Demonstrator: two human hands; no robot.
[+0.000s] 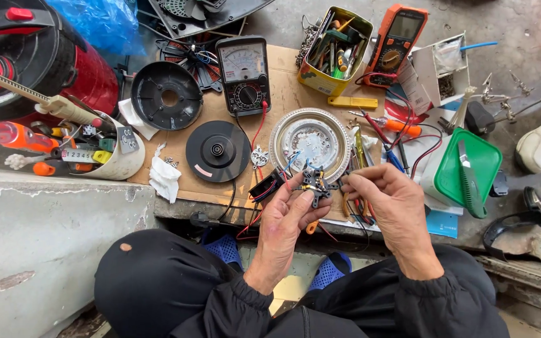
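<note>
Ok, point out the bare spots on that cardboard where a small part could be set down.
Bare cardboard shows between the black analog meter and the yellow tool tin, and left of the black round base near the white rag. Right of the metal disc it is crowded with probes, wires and screwdrivers.

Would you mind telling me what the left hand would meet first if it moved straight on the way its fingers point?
Probably the round silver metal heating plate: the left hand, holding a small black wired part, points up towards it; depth is unclear.
</note>
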